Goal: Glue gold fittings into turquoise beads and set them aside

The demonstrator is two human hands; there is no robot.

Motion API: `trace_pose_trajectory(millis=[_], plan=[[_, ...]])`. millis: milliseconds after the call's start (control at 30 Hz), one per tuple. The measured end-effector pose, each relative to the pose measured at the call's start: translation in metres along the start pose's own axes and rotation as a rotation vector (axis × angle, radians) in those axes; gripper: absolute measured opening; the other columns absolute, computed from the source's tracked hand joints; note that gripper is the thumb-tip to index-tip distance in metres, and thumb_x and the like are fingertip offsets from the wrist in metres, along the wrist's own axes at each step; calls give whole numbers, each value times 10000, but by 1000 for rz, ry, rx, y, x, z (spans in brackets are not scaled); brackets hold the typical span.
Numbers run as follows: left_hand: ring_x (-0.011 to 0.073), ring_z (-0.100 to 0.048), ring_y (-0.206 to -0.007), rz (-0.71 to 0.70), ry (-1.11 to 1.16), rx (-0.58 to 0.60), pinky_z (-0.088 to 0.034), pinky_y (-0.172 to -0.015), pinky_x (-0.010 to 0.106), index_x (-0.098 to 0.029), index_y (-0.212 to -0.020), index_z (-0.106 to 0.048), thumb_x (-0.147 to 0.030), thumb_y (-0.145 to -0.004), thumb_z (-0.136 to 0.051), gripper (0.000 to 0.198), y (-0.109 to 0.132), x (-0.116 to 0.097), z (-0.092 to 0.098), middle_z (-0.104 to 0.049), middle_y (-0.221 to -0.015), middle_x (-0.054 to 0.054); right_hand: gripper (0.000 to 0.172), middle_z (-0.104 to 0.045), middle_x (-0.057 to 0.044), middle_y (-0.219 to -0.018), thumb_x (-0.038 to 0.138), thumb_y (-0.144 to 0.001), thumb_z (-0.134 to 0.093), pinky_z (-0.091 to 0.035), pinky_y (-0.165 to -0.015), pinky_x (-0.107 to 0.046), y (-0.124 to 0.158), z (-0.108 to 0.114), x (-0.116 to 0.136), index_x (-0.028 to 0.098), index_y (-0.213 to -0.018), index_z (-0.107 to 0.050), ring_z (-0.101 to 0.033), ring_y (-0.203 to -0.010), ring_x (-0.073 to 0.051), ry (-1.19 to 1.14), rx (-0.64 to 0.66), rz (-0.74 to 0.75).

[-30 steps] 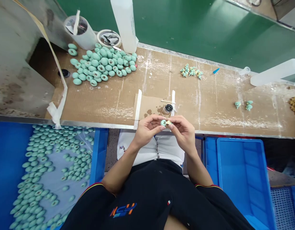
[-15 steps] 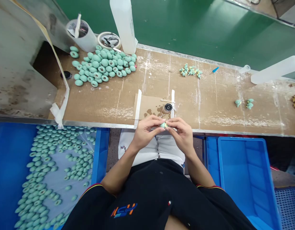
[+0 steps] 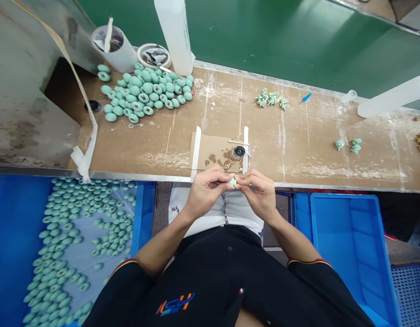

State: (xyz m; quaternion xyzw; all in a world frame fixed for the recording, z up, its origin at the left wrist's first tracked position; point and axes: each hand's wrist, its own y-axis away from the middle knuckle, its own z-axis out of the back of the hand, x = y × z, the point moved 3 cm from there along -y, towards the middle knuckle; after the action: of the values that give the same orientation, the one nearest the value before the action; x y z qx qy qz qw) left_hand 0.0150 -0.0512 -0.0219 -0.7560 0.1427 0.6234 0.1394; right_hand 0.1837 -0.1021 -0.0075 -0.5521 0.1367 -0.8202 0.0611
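Mint-green bead (image 3: 232,182) sits pinched at the fingertips of both hands, just over the edge of the cardboard-topped bench (image 3: 308,136): the left hand (image 3: 206,190) is closed on it, and the right hand (image 3: 259,193) curls in at a small gold-coloured fitting (image 3: 236,181), though the fingers hide how the two meet. The step in hand looks like seating that fitting, so the next move seems to call for a steady, fine pinch – no loose grip. Just ahead lies a small round dish (image 3: 239,152) on a brown-stained cardboard pad (image 3: 213,149) – a heap of similar beads (image 3: 145,93) sits further left on the bench.
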Motion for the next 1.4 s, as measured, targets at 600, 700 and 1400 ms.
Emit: trace_pose_trajectory(millis=[600, 700, 1400], plan=[[175, -720, -831, 67, 61, 88, -630, -747, 300, -212, -928, -811, -419, -800, -900, 259, -6, -17, -17, -724, -884, 43, 110, -761, -33, -899, 343, -958, -769, -614, -723, -330, -16, 26, 12, 262, -965, -696, -731, -817, -195, 133, 141, 171], [192, -742, -875, 92, 61, 144, -642, -796, 321, -200, -1018, -778, -353, -846, -857, 242, -11, -19, -30, -768, -955, 61, 96, -764, -45, -959, 297, -975, -731, -614, -729, -331, -8, 31, 17, 275, -1061, -694, -736, -851, -201, 250, 75, 226], [200, -614, -712, -79, -930, -727, -512, -717, 344, -208, -927, -741, -239, -900, -667, 85, 6, 1, 139, -677, -890, 48, 554, -344, 53, -641, 193, -687, -840, -422, -790, -472, -51, 266, -164, 356, -652, -312, -431, -685, -228, 965, -760, -551]])
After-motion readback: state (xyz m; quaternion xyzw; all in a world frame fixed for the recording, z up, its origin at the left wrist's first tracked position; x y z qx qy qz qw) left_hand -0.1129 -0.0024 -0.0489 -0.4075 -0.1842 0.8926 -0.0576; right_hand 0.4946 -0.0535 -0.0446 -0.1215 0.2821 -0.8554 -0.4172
